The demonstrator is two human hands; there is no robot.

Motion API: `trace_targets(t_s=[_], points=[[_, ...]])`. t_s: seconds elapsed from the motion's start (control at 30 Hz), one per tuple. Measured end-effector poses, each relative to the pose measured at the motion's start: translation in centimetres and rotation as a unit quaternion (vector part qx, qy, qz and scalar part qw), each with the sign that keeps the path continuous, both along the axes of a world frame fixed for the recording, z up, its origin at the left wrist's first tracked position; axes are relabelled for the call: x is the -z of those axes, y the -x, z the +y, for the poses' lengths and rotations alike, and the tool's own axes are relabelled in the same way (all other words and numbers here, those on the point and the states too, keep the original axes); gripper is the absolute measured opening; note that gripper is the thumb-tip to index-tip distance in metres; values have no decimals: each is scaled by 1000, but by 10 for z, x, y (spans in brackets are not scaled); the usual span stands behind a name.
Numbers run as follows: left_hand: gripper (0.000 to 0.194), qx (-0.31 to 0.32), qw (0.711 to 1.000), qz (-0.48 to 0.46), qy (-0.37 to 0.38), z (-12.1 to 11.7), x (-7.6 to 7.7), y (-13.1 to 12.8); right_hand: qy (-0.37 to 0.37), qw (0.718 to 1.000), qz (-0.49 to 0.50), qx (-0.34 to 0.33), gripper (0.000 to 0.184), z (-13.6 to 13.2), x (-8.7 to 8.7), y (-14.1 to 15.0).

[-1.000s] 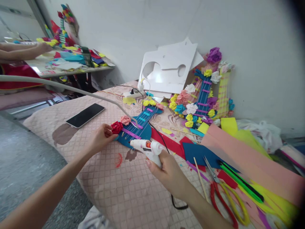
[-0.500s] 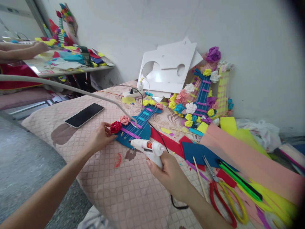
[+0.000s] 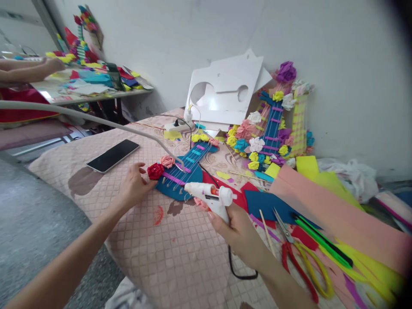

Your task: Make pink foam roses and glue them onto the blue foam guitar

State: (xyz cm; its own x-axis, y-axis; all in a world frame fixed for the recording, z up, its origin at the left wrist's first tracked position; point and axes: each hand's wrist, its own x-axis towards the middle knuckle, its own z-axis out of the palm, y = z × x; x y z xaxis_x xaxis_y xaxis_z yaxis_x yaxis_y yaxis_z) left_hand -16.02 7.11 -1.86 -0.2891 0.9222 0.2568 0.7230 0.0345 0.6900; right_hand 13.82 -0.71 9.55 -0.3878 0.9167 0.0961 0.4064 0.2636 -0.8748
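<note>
My right hand (image 3: 236, 229) is wrapped around a white glue gun (image 3: 210, 195), its nozzle pointing left over the lower edge of a blue paper guitar (image 3: 174, 189). The guitar lies flat with purple and light-blue strips and thin strings. My left hand (image 3: 137, 182) rests at the guitar's left edge, fingers loosely bent and apart, the thumb close to a red paper rose (image 3: 156, 171). Beside that rose sits a pink paper flower (image 3: 168, 161). Another pink flower (image 3: 201, 203) shows partly beneath the glue gun. Yellow flowers (image 3: 199, 137) trim the guitar's head.
A phone (image 3: 113, 155) lies left on the quilted cloth. Scissors (image 3: 296, 253), a green cutter (image 3: 325, 242) and coloured paper are at right. Decorated guitars (image 3: 272, 124) and white board (image 3: 225, 88) lean on the wall. A grey flexible arm (image 3: 96, 119) crosses above. Another person's hands (image 3: 45, 68) are far left.
The glue gun has moved right, uncovering a pink flower by the guitar's lower edge. My left fingers have come away from the red rose.
</note>
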Motion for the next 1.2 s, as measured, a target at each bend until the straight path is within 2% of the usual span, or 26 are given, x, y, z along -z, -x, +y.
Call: trace_targets(t_s=[0.1, 0.17, 0.23, 0.3, 0.37, 0.43, 0.5, 0.57, 0.73, 0.87, 0.93, 1.03, 1.2], points=[[64, -15, 999, -50, -15, -5, -8, 0, 68, 996, 45, 36, 28, 2, 4, -10], [59, -32, 997, -42, -54, -13, -17, -4, 118, 986, 96, 65, 31, 4, 9, -19], [48, -46, 993, -4, -110, -25, -29, -15, 164, 967, 176, 84, 29, 8, 14, -28], [33, -30, 985, 23, -167, -40, -39, -31, 205, 936, 271, 90, 26, 12, 18, -36], [17, 36, 980, 37, -192, -54, -46, -52, 234, 905, 345, 84, 27, 16, 22, -42], [3, 156, 971, 36, -177, -67, -48, -75, 250, 886, 383, 74, 29, 18, 24, -47], [9, 270, 952, 37, -142, -76, -48, -99, 253, 883, 389, 70, 31, 19, 27, -50], [12, 357, 927, 55, -97, -81, -46, -121, 248, 889, 380, 70, 31, 18, 29, -54], [15, 451, 864, 197, -103, -73, -42, -171, 254, 885, 385, 57, 32, 14, 32, -60], [17, 479, 811, 302, -149, -63, -34, -198, 250, 881, 400, 47, 31, 12, 30, -62], [21, 487, 794, 325, -162, -60, -29, -205, 244, 884, 395, 49, 32, 12, 29, -63], [22, 487, 800, 309, -167, -60, -27, -202, 239, 889, 387, 50, 32, 13, 29, -63], [19, 463, 848, 194, -170, -71, -38, -167, 234, 895, 374, 59, 32, 11, 30, -64]])
